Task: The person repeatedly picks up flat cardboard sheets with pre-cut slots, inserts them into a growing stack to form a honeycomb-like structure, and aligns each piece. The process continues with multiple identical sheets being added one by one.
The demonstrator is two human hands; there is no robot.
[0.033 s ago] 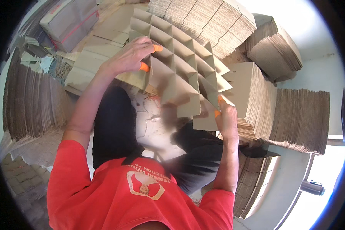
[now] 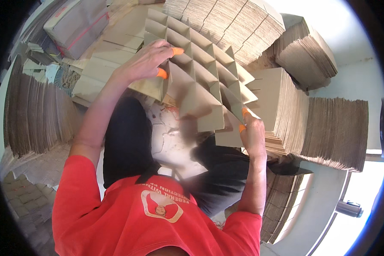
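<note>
A cardboard divider grid [image 2: 195,91], with crossing strips forming several open cells, is held tilted over my lap. My left hand [image 2: 151,59] grips its left side, the orange-covered thumb and a finger pinching a strip. At the near right corner, my right hand [image 2: 253,132] pinches the end of another strip, also with orange coverings on its fingertips. Both hands are closed on the grid, and some fingers are hidden behind the cardboard. Flat slotted cardboard sheets [image 2: 102,64] lie beyond my left forearm.
Tall cardboard stacks stand around me: a left stack [image 2: 40,113], a far stack [image 2: 226,25], a far-right stack [image 2: 305,53] and a right stack [image 2: 335,132]. A pale sheet pile [image 2: 271,102] borders my right hand. A box with red strap [image 2: 77,27] stands far left.
</note>
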